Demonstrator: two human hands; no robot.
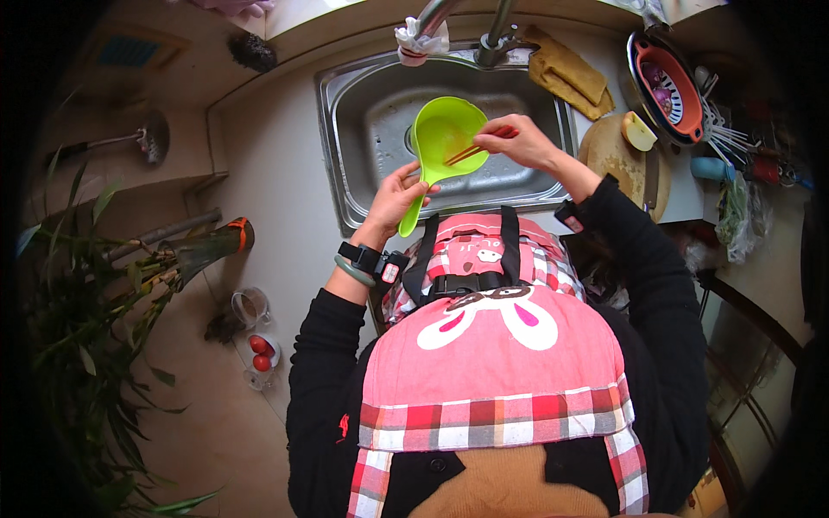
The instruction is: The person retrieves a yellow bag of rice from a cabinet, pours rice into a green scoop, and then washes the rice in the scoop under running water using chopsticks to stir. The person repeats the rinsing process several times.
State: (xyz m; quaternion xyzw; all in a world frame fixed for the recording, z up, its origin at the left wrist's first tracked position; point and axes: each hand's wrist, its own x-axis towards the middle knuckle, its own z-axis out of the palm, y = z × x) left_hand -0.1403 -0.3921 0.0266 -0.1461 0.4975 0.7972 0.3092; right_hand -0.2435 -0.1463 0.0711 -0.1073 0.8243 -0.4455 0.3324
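Over the rectangular stainless-steel sink (pixel 380 110), the bright green plastic ladle with a deep round bowl (pixel 434 131) is positioned with its handle directed toward the person's body. The left hand (pixel 400 197) grips this handle close to the bowl, its forearm rising from the lower left. The right hand (pixel 523 142), its forearm angled inward from the right, is closed around slender reddish chopsticks (pixel 467 155) (tips lowered into the ladle's bowl). Black wristbands (pixel 367 257) encircle both wrists.
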